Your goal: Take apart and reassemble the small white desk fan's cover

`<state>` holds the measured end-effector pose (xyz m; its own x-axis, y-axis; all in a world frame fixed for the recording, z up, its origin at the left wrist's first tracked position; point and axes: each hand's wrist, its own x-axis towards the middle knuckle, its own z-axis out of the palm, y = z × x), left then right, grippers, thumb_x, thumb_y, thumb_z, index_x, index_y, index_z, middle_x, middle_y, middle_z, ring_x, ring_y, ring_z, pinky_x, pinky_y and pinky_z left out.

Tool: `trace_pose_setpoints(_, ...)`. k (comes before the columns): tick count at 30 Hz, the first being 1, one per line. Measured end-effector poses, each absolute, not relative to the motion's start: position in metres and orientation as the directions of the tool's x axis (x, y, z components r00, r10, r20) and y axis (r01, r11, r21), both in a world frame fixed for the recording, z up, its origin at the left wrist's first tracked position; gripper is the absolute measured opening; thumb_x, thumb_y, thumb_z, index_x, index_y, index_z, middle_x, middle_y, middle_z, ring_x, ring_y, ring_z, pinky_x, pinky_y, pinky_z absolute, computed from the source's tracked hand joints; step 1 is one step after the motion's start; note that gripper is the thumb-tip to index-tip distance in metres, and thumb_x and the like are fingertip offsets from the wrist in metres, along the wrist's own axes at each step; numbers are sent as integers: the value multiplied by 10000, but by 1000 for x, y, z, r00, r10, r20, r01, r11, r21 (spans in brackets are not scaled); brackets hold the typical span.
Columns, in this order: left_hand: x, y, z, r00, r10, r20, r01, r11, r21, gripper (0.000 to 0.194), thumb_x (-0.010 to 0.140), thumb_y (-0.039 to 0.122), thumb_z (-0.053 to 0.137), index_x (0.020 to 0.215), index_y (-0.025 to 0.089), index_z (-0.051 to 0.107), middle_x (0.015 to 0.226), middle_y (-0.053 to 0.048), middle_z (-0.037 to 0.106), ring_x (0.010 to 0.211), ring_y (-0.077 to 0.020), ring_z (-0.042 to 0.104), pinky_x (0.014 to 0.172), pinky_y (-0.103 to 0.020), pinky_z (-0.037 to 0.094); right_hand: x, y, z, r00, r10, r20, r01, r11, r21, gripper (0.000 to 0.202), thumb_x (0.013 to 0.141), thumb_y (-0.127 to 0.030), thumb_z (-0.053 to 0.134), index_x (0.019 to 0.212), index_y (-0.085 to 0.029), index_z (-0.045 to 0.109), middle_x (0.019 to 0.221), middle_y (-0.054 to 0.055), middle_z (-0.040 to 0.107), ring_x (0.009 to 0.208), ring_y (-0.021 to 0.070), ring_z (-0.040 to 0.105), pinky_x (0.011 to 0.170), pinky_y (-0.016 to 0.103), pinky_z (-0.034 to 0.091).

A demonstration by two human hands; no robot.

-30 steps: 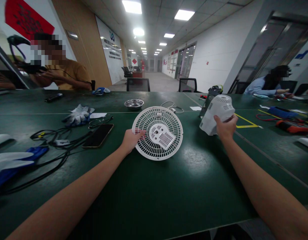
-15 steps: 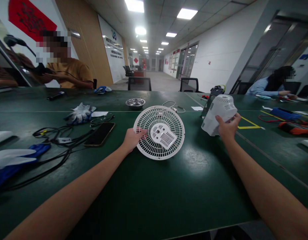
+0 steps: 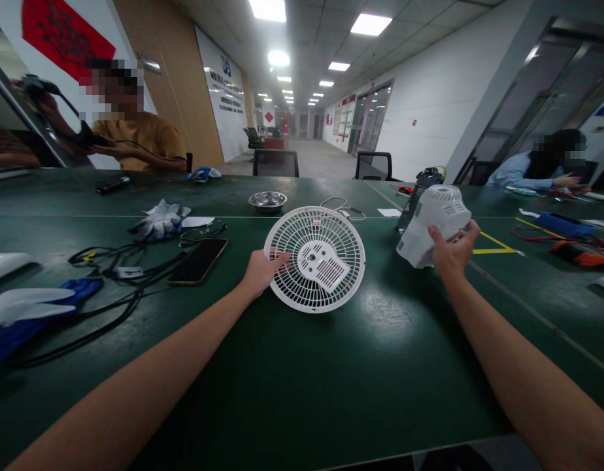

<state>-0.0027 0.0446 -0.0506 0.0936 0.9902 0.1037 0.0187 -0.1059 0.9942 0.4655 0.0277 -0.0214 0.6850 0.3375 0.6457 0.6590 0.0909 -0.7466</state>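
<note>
My left hand (image 3: pixel 263 271) grips the left rim of a round white fan grille (image 3: pixel 338 245), its thumb lying over the bars. The grille's slotted centre plate faces up toward me, and it is held tilted above the table. To the right, my right hand (image 3: pixel 452 248) is closed around a white plastic housing (image 3: pixel 414 239) with vent slots at its top, perhaps a fan's motor cover. Its fingers are partly hidden behind the housing. A dark bottle (image 3: pixel 414 199) stands just behind the housing. A thin white cable (image 3: pixel 353 212) lies behind the grille.
On the green table (image 3: pixel 331 386) are a metal bowl (image 3: pixel 267 201), a phone (image 3: pixel 198 261), black cables (image 3: pixel 130 291), work gloves (image 3: pixel 162 221) and a blue-and-white glove (image 3: pixel 32 314). An orange tool (image 3: pixel 581 252) and blue case (image 3: pixel 567 224) lie right. Two people (image 3: pixel 140 140) sit across.
The whole view has shifted slightly. Both hands keep their hold on the grille and the housing, which have barely moved. The person at the far left has raised a hand to a dark device.
</note>
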Motion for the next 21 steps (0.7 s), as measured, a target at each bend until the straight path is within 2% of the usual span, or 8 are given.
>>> trace_pose_setpoints(7, -4, 49, -56, 102, 985, 138, 26, -141, 990, 206, 806, 305, 773, 910, 130, 740, 826, -68, 768, 747, -212, 734, 763, -392, 595, 468, 28, -24, 652, 335, 680, 693, 101, -714, 814, 705, -493, 808, 1383, -227, 443, 1109, 73, 638, 943, 266, 635, 884, 429, 480)
trace_pose_setpoints(12, -3, 47, -54, 95, 987, 131, 27, -134, 991, 187, 813, 292, 767, 906, 132, 741, 843, -71, 770, 741, -204, 731, 755, -380, 595, 465, 27, -20, 617, 316, 721, 709, 174, -683, 713, 730, -396, 796, 1308, -199, 428, 1249, 140, 599, 1056, 247, 607, 917, 379, 472)
trace_pose_setpoints(16, -3, 44, -51, 106, 986, 131, 29, -134, 990, 147, 832, 258, 751, 914, 137, 741, 865, -77, 774, 737, -199, 729, 732, -360, 595, 464, 29, -18, 621, 324, 714, 694, 197, -693, 704, 707, -330, 798, 1278, -197, 407, 1256, 149, 597, 1057, 241, 620, 912, 379, 475)
trace_pose_setpoints(21, -3, 45, -52, 102, 985, 137, -3, -138, 990, 136, 833, 238, 749, 919, 134, 741, 867, -76, 774, 742, -199, 731, 738, -358, 600, 464, 30, -19, 557, 356, 750, 717, 249, -651, 719, 723, -340, 769, 1308, -195, 377, 1298, 181, 570, 1077, 255, 608, 905, 397, 475)
